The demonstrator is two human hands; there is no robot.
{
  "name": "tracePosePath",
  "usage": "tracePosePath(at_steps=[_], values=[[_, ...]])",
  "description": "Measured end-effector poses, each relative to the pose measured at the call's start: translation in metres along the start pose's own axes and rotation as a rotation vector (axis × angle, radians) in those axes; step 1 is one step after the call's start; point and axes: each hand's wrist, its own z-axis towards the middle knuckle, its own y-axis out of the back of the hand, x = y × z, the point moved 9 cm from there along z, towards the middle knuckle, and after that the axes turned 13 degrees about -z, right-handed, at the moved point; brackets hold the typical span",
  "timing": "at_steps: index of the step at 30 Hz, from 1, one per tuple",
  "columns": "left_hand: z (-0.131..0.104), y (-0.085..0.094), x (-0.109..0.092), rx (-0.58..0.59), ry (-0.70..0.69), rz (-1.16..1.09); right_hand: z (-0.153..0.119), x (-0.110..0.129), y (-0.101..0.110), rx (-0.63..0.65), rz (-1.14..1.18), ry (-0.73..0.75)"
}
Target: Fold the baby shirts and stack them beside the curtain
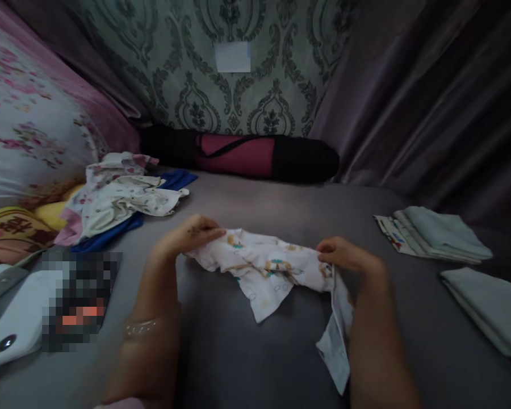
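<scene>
A white printed garment (266,258), patterned with small tan and teal figures, stretches between my two hands above the grey sheet. My left hand (196,233) pinches its upper left end. At the opposite end, the fingers of my right hand (338,253) are closed on the cloth. One corner hangs down in the middle, and a longer strip droops below my right hand. The cloth is bunched, so its full shape and kind of garment cannot be made out. A clear bracelet (142,328) circles my left wrist.
Loose printed clothes (132,196) lie heaped at left over blue cloth (106,233). Folded clothes (443,233) and another folded piece (494,312) lie at right. A black and pink bag (238,154) spans the back. White devices (21,318) sit at lower left.
</scene>
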Motion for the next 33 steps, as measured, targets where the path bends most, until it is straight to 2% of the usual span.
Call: tracePosePath(at_steps=[1, 3, 6, 8, 10, 12, 14, 16, 19, 22, 26, 30, 33], values=[[0.005, -0.008, 0.008, 0.073, 0.024, 0.058, 0.008, -0.007, -0.008, 0.032, -0.068, -0.022], [0.011, -0.017, 0.019, 0.144, 0.050, 0.140, 0.019, -0.015, -0.018, 0.052, -0.144, -0.045], [0.017, -0.016, 0.022, 0.105, 0.066, 0.215, 0.023, -0.012, -0.007, -0.096, -0.222, -0.082], [0.018, -0.012, 0.023, 0.076, 0.082, 0.271, 0.022, 0.002, 0.004, -0.232, -0.277, -0.058], [0.020, -0.010, 0.025, 0.071, 0.094, 0.327, 0.025, 0.028, 0.002, -0.281, -0.257, 0.071], [0.021, -0.010, 0.024, 0.070, 0.070, 0.358, 0.030, 0.054, -0.012, -0.216, -0.192, 0.211], [0.023, -0.011, 0.021, 0.059, 0.030, 0.366, 0.035, 0.069, -0.028, -0.128, -0.161, 0.275], [0.024, -0.016, 0.018, 0.055, 0.010, 0.358, 0.039, 0.074, -0.039, -0.071, -0.175, 0.280], [0.026, -0.026, 0.017, 0.089, 0.025, 0.339, 0.040, 0.074, -0.044, -0.048, -0.222, 0.278], [0.028, -0.031, 0.017, 0.106, 0.046, 0.330, 0.038, 0.074, -0.044, -0.036, -0.250, 0.289], [0.027, -0.025, 0.014, 0.073, 0.016, 0.324, 0.033, 0.077, -0.037, -0.045, -0.247, 0.302], [0.020, -0.016, 0.000, 0.017, -0.043, 0.281, 0.025, 0.081, -0.019, -0.152, -0.230, 0.305], [0.014, -0.012, -0.013, -0.017, -0.090, 0.184, 0.017, 0.083, 0.000, -0.287, -0.223, 0.342]])
